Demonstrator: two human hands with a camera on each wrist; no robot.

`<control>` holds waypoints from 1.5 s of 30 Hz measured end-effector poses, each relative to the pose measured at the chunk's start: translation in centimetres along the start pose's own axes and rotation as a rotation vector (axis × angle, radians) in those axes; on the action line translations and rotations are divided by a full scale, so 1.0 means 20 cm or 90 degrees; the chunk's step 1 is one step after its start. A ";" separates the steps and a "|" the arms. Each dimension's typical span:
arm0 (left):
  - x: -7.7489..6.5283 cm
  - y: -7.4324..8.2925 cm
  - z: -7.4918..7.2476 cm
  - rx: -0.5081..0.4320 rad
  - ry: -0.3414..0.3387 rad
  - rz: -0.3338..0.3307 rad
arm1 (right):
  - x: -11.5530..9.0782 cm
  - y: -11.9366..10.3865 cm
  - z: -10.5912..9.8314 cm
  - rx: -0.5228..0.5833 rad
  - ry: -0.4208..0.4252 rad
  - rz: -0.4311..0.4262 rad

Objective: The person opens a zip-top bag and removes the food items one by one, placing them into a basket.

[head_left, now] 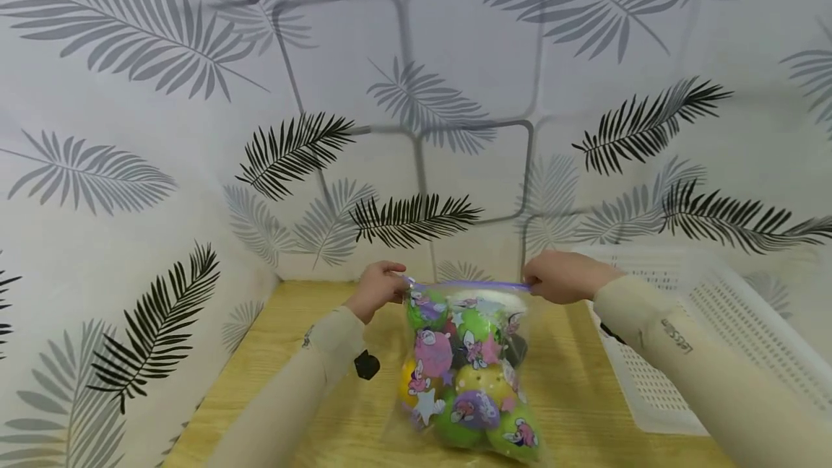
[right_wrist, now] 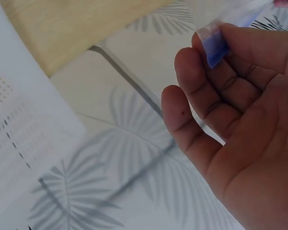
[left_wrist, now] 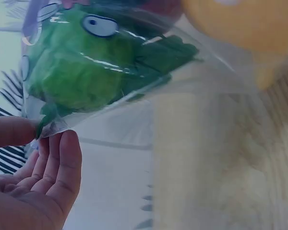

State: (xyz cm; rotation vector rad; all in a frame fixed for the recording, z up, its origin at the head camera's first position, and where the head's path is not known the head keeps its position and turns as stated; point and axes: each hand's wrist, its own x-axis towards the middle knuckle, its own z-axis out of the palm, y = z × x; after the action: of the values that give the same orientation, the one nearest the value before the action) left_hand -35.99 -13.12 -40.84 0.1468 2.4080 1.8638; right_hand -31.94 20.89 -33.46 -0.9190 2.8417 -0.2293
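A clear zip bag (head_left: 477, 374) printed with cartoon figures and stars stands in front of me, filled with several round green, yellow, pink and orange things that look like toy produce. Its purple zip strip (head_left: 481, 285) runs taut along the top. At the top left corner, my left hand (head_left: 380, 289) pinches the plastic between thumb and fingers. The left wrist view shows a leafy green piece (left_wrist: 81, 72) inside, just above that hand. My right hand (head_left: 562, 276) pinches the other top corner, where the strip's blue-purple end (right_wrist: 214, 48) shows between thumb and fingers.
A white perforated plastic basket (head_left: 650, 381) stands at the right, partly behind my right forearm. Beneath the bag is a light wooden table (head_left: 292, 352). Leaf-patterned wall covering (head_left: 468, 78) rises behind the table and along the left side.
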 end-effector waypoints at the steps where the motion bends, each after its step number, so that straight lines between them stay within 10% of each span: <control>1: -0.02 0.02 -0.01 -0.002 -0.004 0.009 | -0.02 -0.01 -0.02 -0.004 0.010 -0.003; 13: -0.23 0.24 -0.07 -0.010 0.032 0.139 | -0.28 -0.16 -0.23 -0.059 0.112 -0.023; 23: -0.33 0.24 -0.05 -0.022 0.091 0.220 | -0.36 -0.13 -0.22 -0.054 0.182 -0.046; 32: -0.34 0.17 -0.04 -0.092 0.021 0.247 | -0.31 -0.10 -0.18 -0.036 0.181 -0.041; 45: -0.38 0.17 0.03 -0.158 0.091 0.265 | -0.16 -0.22 -0.21 -0.131 0.142 -0.082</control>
State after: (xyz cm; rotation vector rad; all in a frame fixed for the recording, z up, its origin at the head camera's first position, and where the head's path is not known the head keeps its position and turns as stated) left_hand -28.35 -12.59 -37.53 0.5493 2.3420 2.4079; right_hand -27.57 19.71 -28.21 -1.1896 3.0559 -0.0566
